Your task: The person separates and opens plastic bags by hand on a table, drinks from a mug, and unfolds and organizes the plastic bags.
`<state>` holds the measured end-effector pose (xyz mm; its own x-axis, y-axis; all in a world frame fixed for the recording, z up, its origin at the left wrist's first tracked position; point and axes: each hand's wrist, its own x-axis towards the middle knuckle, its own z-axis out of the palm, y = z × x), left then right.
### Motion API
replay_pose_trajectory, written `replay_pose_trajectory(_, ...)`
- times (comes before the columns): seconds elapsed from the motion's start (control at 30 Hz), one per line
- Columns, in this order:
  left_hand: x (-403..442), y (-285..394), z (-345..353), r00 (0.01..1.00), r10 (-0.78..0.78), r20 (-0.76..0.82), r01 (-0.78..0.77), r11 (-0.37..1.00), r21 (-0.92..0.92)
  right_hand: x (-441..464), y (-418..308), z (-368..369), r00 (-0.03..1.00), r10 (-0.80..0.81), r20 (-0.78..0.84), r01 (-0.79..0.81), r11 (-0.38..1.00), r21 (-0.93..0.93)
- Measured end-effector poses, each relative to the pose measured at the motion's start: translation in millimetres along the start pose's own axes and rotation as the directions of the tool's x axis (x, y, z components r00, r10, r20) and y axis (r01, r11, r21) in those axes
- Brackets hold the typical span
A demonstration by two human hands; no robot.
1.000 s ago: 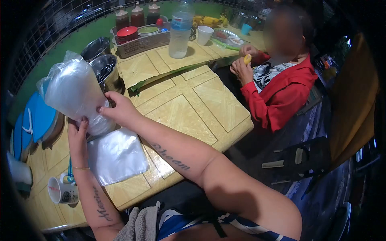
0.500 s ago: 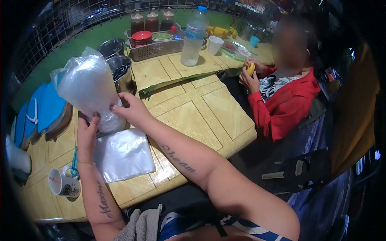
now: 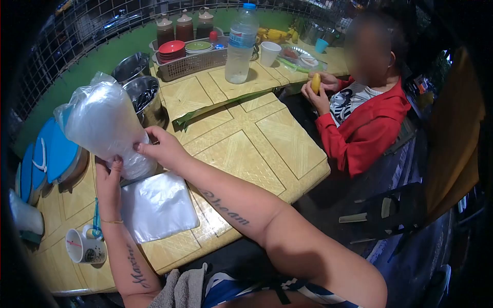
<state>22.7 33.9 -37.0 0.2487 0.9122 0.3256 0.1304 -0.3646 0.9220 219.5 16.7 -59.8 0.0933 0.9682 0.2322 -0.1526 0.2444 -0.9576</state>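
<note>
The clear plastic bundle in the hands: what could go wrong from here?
The left hand and right hand hold the clear plastic bundle near its lower end, so its top might flop over. The flat plastic sheet lies close by and could slide if brushed. The white cup stands beside the left forearm; a sideways swing may tip it.

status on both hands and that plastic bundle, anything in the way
Left hand and right hand gripping clear plastic bundle. Bundle tilted, table contact unclear. Nothing visibly blocking; metal container close behind.
</note>
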Motion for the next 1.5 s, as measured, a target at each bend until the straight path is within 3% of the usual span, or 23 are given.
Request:
replay_pose_trajectory(0.13,1,-6,-4,1.0,-0.002,-0.001,0.002,1.0,0.031,-5,-11,-1,1.0,0.021,0.004,-0.021,0.999,-0.029)
replay_pose_trajectory(0.43,1,-5,0,1.0,-0.006,0.013,0.007,0.997,-0.083,-6,-7,0,1.0,0.007,-0.017,-0.008,0.998,-0.068)
replay_pose_trajectory(1.5,1,0,3,1.0,-0.012,0.006,0.013,0.996,-0.086,-2,1,0,1.0,-0.007,-0.006,0.007,0.997,-0.083)
